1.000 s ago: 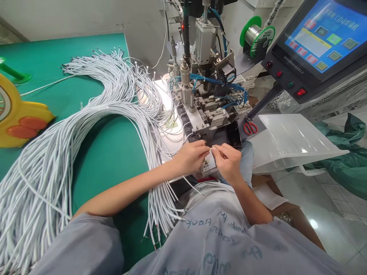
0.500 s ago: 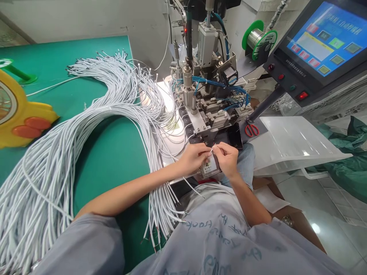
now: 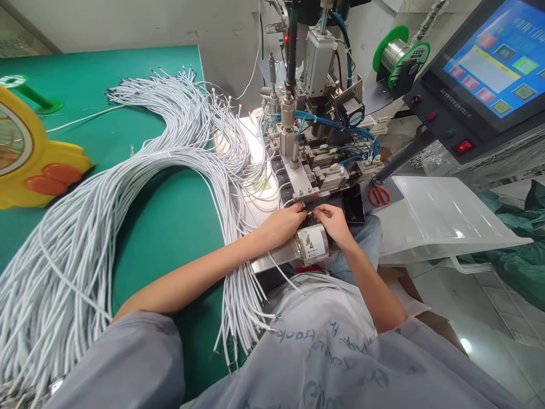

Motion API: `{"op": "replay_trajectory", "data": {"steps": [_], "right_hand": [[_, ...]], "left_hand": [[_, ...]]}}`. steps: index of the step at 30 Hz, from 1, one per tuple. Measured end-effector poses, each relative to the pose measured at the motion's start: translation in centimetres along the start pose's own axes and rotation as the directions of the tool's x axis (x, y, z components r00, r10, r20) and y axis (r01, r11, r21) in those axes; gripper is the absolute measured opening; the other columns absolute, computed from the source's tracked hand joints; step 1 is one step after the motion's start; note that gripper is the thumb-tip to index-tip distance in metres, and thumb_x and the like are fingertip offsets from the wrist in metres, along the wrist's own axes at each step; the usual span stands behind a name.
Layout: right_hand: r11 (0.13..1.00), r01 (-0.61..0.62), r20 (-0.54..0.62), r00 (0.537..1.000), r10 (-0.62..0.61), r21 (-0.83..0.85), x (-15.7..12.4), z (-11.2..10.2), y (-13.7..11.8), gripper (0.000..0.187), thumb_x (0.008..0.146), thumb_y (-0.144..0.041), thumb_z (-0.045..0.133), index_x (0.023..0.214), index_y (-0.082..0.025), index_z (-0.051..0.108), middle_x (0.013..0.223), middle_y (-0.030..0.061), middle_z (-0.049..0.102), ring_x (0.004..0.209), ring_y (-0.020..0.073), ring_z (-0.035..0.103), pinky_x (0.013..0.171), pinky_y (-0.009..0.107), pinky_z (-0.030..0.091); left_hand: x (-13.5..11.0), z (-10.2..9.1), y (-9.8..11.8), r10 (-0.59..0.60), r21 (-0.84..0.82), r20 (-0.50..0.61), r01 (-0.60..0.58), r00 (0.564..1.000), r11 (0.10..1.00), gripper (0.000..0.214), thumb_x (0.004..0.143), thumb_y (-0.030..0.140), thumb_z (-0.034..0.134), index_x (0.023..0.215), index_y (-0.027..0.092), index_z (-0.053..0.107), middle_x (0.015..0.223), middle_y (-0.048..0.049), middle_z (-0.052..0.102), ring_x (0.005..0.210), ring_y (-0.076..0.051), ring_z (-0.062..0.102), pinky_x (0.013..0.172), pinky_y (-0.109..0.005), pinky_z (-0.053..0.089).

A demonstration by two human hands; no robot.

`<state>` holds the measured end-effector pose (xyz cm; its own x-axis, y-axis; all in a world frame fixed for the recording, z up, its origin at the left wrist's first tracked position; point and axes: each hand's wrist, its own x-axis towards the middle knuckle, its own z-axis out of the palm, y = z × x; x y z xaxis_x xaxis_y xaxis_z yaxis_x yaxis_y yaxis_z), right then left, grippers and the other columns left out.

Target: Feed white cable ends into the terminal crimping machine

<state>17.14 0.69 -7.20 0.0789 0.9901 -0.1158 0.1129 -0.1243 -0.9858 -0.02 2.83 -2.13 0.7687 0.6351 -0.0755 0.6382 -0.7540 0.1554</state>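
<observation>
My left hand point(image 3: 283, 225) is closed in a pinch at the front of a benchtop machine point(image 3: 304, 184), below its metal plate. Between the two hands shows a short pale end of a white cable point(image 3: 310, 214), mostly hidden by the fingers. On its right side, the thumb and fingertips of my right hand point(image 3: 335, 223) close on the tip of that end. Fine wires at the tip are too small to make out. Just below the hands sits a block with a white warning label point(image 3: 314, 243).
A large bundle of white cables point(image 3: 140, 170) curves over the green mat point(image 3: 166, 227). Right of the machine are red-handled scissors point(image 3: 379, 196), a black bin point(image 3: 353, 205), a solder wire spool point(image 3: 395, 55) and a touch screen point(image 3: 498, 57). A yellow toy-shaped object point(image 3: 42, 153) stands left.
Both hands have moved forward, away from my body, bringing the cable end up to the machine's front. The labelled block is now more exposed. The view has shifted slightly.
</observation>
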Motion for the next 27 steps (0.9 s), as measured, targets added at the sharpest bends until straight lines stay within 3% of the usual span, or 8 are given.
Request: {"op": "replay_trajectory", "data": {"steps": [8, 15, 27], "right_hand": [[1.0, 0.004, 0.057, 0.998, -0.003, -0.015, 0.27, -0.33, -0.04, 0.015, 0.067, -0.032, 0.058, 0.066, -0.017, 0.059, 0.061, -0.001, 0.058, 0.057, 0.0116, 0.05, 0.058, 0.026, 0.043], [0.998, -0.062, 0.111, 0.992, 0.063, -0.019, 0.44, -0.64, -0.52, 0.015, 0.066, -0.032, 0.059, 0.065, -0.017, 0.058, 0.058, -0.0018, 0.055, 0.054, 0.0112, 0.05, 0.055, 0.026, 0.043], [0.999, -0.025, 0.092, 0.995, 0.027, -0.029, -0.15, -0.67, -0.57, 0.017, 0.071, -0.035, 0.057, 0.067, -0.018, 0.057, 0.061, -0.0011, 0.055, 0.057, 0.012, 0.051, 0.059, 0.027, 0.044]], "left_hand": [[-0.22, 0.34, -0.21, 0.063, 0.068, -0.043, -0.06, 0.997, 0.996, 0.033, 0.086, 0.006, 0.039, 0.113, 0.014, 0.056, 0.093, -0.0076, 0.056, 0.069, -0.015, 0.062, 0.055, -0.024, 0.045], [-0.28, 0.16, -0.17, 0.093, 0.097, -0.044, -0.088, 0.995, 0.991, 0.032, 0.087, 0.006, 0.037, 0.112, 0.013, 0.056, 0.094, -0.0091, 0.055, 0.074, -0.017, 0.063, 0.055, -0.026, 0.046], [-0.32, 0.42, -0.24, 0.117, 0.121, -0.08, -0.107, 0.99, 0.987, 0.033, 0.087, 0.007, 0.037, 0.114, 0.013, 0.056, 0.089, -0.0081, 0.055, 0.069, -0.016, 0.061, 0.052, -0.025, 0.044]]}}
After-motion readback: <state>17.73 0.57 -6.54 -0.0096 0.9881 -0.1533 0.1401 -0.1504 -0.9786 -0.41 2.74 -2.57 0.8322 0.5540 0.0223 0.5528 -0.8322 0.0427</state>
